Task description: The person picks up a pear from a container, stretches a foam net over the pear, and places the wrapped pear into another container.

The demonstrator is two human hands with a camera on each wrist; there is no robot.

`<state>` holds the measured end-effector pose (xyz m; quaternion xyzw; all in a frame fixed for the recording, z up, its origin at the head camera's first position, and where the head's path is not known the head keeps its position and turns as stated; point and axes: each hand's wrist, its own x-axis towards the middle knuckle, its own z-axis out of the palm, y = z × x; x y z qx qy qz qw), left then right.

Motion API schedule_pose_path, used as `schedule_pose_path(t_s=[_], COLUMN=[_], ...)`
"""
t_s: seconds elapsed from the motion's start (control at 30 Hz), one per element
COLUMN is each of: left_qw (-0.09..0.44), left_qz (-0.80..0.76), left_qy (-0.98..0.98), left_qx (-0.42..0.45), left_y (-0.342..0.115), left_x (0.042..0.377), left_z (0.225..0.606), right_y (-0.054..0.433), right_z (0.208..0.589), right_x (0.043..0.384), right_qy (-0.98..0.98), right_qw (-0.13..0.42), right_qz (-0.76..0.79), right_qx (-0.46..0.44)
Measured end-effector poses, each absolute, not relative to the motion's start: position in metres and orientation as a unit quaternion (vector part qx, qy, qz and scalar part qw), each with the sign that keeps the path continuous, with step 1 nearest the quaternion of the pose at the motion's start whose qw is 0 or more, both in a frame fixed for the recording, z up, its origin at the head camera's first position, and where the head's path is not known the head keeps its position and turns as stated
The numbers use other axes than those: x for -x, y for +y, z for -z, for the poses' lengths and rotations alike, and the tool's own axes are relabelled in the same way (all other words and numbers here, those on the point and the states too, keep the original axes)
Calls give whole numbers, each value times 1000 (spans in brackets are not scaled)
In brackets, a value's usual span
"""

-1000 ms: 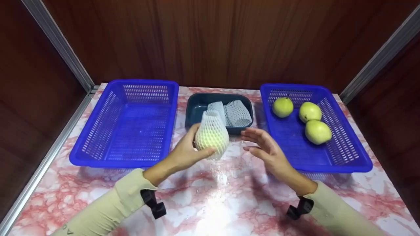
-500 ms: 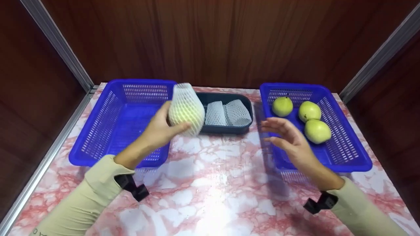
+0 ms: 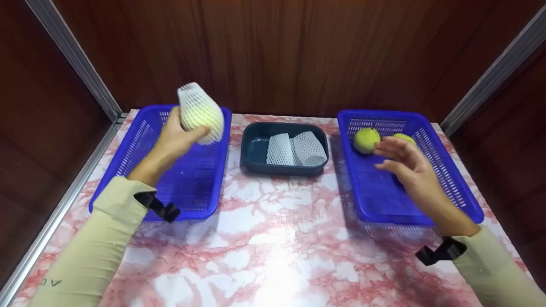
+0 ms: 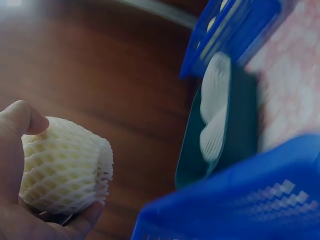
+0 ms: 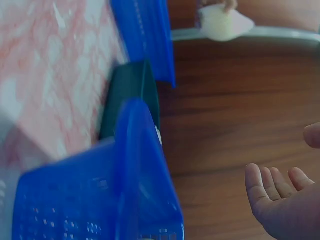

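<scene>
My left hand grips a yellow-green pear in a white foam net sleeve, raised over the left blue basket. In the left wrist view, thumb and fingers wrap around the netted pear, and the loose end of the net sticks out past it. Above the right blue basket hovers my right hand, fingers loosely bent and holding nothing. Bare pears lie in that basket; the hand covers part of them. The right wrist view shows the right hand's fingers spread apart from the thumb.
Between the baskets, a dark teal tub holds white foam net sleeves. All stand on a pink-and-white marbled table. Brown wood-grain panels enclose the back and sides, with metal strips at the corners.
My left hand has carried the netted pear leftward and up, from in front of the tub to over the left basket. My right hand has moved right, over the right basket.
</scene>
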<state>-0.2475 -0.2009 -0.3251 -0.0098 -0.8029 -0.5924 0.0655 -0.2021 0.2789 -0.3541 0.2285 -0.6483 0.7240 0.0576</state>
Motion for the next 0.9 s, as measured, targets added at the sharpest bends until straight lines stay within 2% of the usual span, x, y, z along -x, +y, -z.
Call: schedule_pose_path(t_s=[0.23, 0.67, 0.9], left_qw=[95, 48, 13], left_qz=[546, 494, 451], left_qy=[-832, -867, -891], left_qx=[-24, -51, -43], left_y=[-222, -236, -251], left_x=[274, 317, 326], left_z=[329, 359, 376], right_y=[297, 325, 337], right_z=[350, 350, 350], right_x=[207, 216, 219], right_qy=[-642, -622, -609], right_qw=[80, 110, 119], right_qz=[-739, -760, -772], right_qx=[-186, -151, -137])
